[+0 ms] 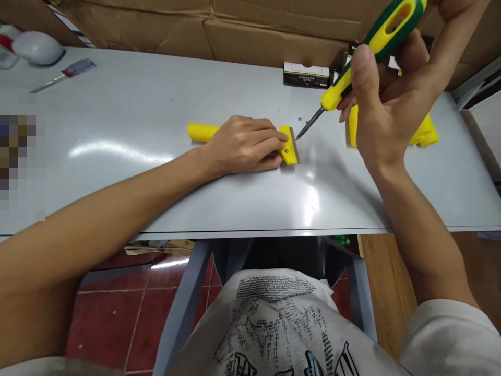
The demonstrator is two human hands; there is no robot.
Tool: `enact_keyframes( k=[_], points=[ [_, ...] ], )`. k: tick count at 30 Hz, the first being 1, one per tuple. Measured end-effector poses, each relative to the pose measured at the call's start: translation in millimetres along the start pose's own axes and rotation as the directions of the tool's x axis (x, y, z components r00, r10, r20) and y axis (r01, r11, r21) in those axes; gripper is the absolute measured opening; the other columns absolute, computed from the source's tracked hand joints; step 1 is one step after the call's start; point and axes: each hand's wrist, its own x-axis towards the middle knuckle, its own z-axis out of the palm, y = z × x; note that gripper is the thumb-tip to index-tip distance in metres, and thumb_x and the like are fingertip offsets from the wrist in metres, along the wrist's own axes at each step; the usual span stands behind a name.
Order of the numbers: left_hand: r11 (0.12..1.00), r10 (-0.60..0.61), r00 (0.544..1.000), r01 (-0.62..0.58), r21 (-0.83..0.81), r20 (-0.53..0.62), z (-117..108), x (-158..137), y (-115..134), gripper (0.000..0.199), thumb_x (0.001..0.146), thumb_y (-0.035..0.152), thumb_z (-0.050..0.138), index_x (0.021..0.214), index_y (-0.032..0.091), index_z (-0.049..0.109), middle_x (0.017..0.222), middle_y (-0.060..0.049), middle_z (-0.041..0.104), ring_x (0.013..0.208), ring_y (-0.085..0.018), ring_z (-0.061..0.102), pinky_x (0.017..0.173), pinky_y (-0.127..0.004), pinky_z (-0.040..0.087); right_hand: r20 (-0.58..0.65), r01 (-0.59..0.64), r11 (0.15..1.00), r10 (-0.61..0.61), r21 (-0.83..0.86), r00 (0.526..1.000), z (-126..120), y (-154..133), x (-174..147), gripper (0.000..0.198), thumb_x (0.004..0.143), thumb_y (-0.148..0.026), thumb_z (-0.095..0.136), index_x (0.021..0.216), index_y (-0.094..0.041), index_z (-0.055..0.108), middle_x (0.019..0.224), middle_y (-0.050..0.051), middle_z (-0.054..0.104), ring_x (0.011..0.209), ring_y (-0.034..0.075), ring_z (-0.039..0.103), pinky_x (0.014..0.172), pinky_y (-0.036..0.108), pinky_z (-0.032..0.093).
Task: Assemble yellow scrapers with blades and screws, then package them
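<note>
My left hand (246,143) is closed round a yellow scraper (201,132) and rests with it on the table. The scraper's handle sticks out to the left, and its wide head with a metal blade edge and a screw shows past my fingertips on the right. In my right hand (385,104), raised over the table, is a green and yellow screwdriver (332,96). Its shaft slants down to the left, the tip close to the blade edge; I cannot tell whether they touch. Small metal pieces (299,119), perhaps screws, lie just beyond the tip.
A black and white box (306,75) stands at the table's back edge, before brown cardboard (250,31). Yellow items (425,130) lie behind my right hand. At the far left are another screwdriver (76,68) and a white rounded object (38,48).
</note>
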Motion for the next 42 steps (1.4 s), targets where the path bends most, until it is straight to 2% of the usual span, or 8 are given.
enact_keyframes(
  k=[4, 8, 12, 20, 27, 33, 38, 42],
  points=[
    [0.999, 0.023, 1.0, -0.023, 0.046, 0.003, 1, 3, 2, 0.011, 0.107, 0.033, 0.073, 0.111, 0.029, 0.081, 0.114, -0.005, 0.093, 0.108, -0.034, 0.094, 0.079, -0.047, 0.071, -0.132, 0.0, 0.993, 0.015, 0.114, 0.991, 1, -2, -7, 0.089, 0.102, -0.087, 0.081, 0.175, -0.043, 0.053, 0.14, 0.012, 0.075, 0.136, 0.043, 0.078, 0.085, 0.049, 0.076],
    [1.0, 0.009, 1.0, -0.008, 0.03, -0.018, 3, 5, 3, 0.012, 0.107, 0.037, 0.072, 0.106, 0.029, 0.081, 0.114, -0.004, 0.094, 0.103, -0.035, 0.094, 0.076, -0.049, 0.071, -0.494, 0.084, 0.976, 0.028, 0.203, 0.869, 9, -1, -12, 0.068, 0.117, -0.076, 0.061, 0.174, -0.043, 0.043, 0.167, 0.011, 0.062, 0.137, 0.038, 0.076, 0.086, 0.048, 0.074],
    [1.0, -0.021, 1.0, 0.021, 0.006, 0.022, 3, 6, 2, 0.015, 0.108, 0.039, 0.071, 0.105, 0.029, 0.082, 0.118, -0.005, 0.093, 0.104, -0.034, 0.093, 0.081, -0.052, 0.073, -0.542, 0.107, 0.984, -0.014, 0.14, 0.84, 10, -11, -8, 0.05, 0.117, -0.056, 0.062, 0.161, -0.037, 0.049, 0.18, 0.01, 0.048, 0.118, 0.029, 0.072, 0.075, 0.043, 0.067],
    [0.999, -0.035, 0.998, 0.034, 0.018, 0.047, 2, 8, 4, 0.025, 0.112, 0.047, 0.067, 0.102, 0.03, 0.081, 0.113, -0.004, 0.092, 0.104, -0.035, 0.093, 0.078, -0.051, 0.072, -0.123, -0.039, 0.975, 0.067, 0.217, 0.99, -5, -6, 10, 0.099, 0.091, -0.086, 0.095, 0.175, -0.052, 0.057, 0.149, 0.008, 0.074, 0.127, 0.039, 0.081, 0.072, 0.042, 0.077],
    [0.999, -0.014, 0.995, 0.009, 0.045, 0.101, -4, 8, 4, 0.028, 0.118, 0.046, 0.061, 0.106, 0.03, 0.08, 0.115, -0.005, 0.092, 0.105, -0.036, 0.093, 0.076, -0.051, 0.071, -0.154, 0.002, 0.921, 0.063, 0.39, 0.986, 20, -2, 22, 0.112, 0.083, -0.098, 0.095, 0.177, -0.053, 0.054, 0.13, 0.007, 0.075, 0.127, 0.037, 0.082, 0.078, 0.041, 0.078],
    [0.998, -0.003, 0.99, -0.006, 0.066, 0.142, -4, 17, 13, 0.03, 0.122, 0.047, 0.062, 0.109, 0.027, 0.079, 0.123, -0.009, 0.093, 0.111, -0.04, 0.093, 0.077, -0.053, 0.071, -0.612, 0.484, 0.78, -0.169, 0.396, 0.772, 21, 4, 19, 0.062, 0.1, -0.089, 0.089, 0.127, -0.036, 0.073, 0.113, 0.0, 0.074, 0.101, 0.02, 0.075, 0.082, 0.031, 0.071],
    [0.995, 0.077, 0.994, -0.081, 0.054, 0.072, -2, 18, 16, 0.025, 0.122, 0.04, 0.064, 0.107, 0.027, 0.079, 0.117, -0.007, 0.094, 0.106, -0.038, 0.094, 0.072, -0.05, 0.072, -0.591, 0.528, 0.723, -0.206, 0.446, 0.78, 16, -9, 13, 0.022, 0.116, -0.029, 0.073, 0.134, -0.031, 0.061, 0.106, -0.003, 0.077, 0.108, 0.017, 0.083, 0.098, 0.032, 0.075],
    [0.997, 0.075, 0.996, -0.076, -0.019, -0.041, 1, 9, 14, 0.021, 0.124, 0.039, 0.066, 0.111, 0.027, 0.079, 0.115, -0.005, 0.092, 0.106, -0.033, 0.094, 0.076, -0.047, 0.073, -0.628, 0.547, 0.733, -0.213, 0.404, 0.749, 18, -3, 21, 0.029, 0.116, -0.037, 0.085, 0.124, -0.036, 0.057, 0.111, -0.016, 0.076, 0.108, 0.009, 0.088, 0.106, 0.029, 0.075]
  ],
)
